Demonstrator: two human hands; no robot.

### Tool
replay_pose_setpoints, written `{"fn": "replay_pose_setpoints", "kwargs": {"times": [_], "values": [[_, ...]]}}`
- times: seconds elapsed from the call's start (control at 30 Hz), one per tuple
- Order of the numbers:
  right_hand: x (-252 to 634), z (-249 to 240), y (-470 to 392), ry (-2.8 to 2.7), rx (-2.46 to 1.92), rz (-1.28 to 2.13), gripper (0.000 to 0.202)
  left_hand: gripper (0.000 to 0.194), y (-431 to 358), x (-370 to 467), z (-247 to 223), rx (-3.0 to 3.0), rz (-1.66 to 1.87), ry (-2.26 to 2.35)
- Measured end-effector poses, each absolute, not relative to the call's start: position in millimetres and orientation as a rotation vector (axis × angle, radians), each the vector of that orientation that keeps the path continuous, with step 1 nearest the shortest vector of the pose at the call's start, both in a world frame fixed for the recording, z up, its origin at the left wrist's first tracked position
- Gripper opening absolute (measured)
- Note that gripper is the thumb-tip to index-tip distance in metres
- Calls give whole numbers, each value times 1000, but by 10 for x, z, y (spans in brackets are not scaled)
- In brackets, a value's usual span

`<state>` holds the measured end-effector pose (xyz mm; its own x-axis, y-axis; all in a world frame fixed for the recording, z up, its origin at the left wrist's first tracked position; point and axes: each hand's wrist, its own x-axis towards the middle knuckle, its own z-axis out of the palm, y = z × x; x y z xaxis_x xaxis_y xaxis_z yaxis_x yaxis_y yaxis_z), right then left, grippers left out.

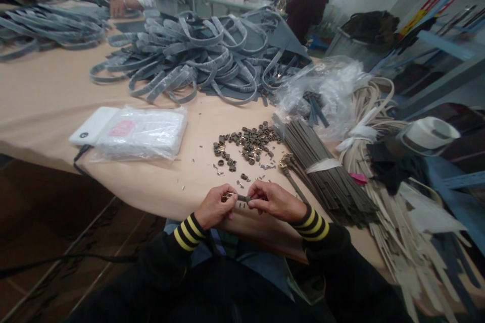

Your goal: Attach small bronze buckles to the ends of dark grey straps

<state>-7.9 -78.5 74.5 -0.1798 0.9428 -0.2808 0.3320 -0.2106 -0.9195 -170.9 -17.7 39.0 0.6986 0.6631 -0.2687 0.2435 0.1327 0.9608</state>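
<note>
My left hand (217, 206) is closed on the buckle end of a short grey-brown strap (241, 198), a bit of gold metal showing at its fingers. At the strap's other end my right hand (273, 201) pinches a small loop of the same colour; whether the loop sits around the strap I cannot tell. Just beyond my hands lies a pile of small strap loops (248, 142), with tiny scraps scattered about. To the right, near my right hand, rest a strap with a gold buckle (290, 176) and a tied bundle of grey-brown straps (322, 166).
Blue-grey plastic-wrapped straps (204, 55) are heaped at the back of the table (204, 126). At left lies a white device (93, 126) beside a plastic-wrapped packet (146, 131). A clear bag (326, 86) and cream straps (397, 242) are at right. Two people stand farther back.
</note>
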Motion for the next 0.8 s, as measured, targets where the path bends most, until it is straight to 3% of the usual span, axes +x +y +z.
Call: {"fn": "replay_pose_setpoints", "kwargs": {"times": [0.17,0.53,0.8], "values": [[-150,670,-763,-1462,-1537,1360,11,18,-164,-1740,393,1455,341,767],[-168,764,-829,-1502,-1772,1599,17,12,-207,-1727,358,1609,302,727],[-200,751,-842,-1834,-1826,1115,18,12,-204,-1752,384,1693,293,695]]}}
